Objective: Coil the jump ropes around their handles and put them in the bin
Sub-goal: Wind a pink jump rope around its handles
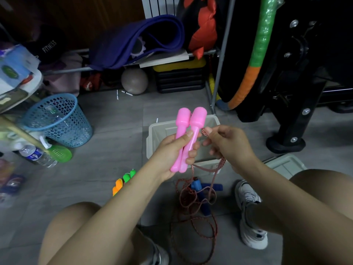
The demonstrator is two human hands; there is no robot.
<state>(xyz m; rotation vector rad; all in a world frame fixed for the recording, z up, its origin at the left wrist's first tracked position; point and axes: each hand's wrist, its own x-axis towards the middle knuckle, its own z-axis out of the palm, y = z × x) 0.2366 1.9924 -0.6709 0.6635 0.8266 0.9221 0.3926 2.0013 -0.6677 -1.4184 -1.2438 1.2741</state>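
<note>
The two pink handles (188, 138) of a jump rope are held side by side, upright and tilted a little to the right, their rounded thick ends on top and their thin shafts running down through the left hand (172, 155), whose fingers and thumb are curled tight round both. They are glossy, smooth plastic. The rope (193, 207) is a red-and-white twisted cord; the right hand (229, 148), just beside the left, pinches a bend of it near the handles, and from there it hangs down in loose loops onto the floor (114, 115) between the person's knees. Both hands are raised over the near rim of a pale grey bin (158, 131) that stands on the floor; what lies inside it is hidden. Under the hanging cord lie blue handles (206, 190) of another rope, and left of the left forearm lie green and orange handles (123, 181). A matching grey lid (286, 165) lies to the right of the bin, near a white shoe (248, 196). A blue mesh basket (57, 121) stands well to the left
</note>
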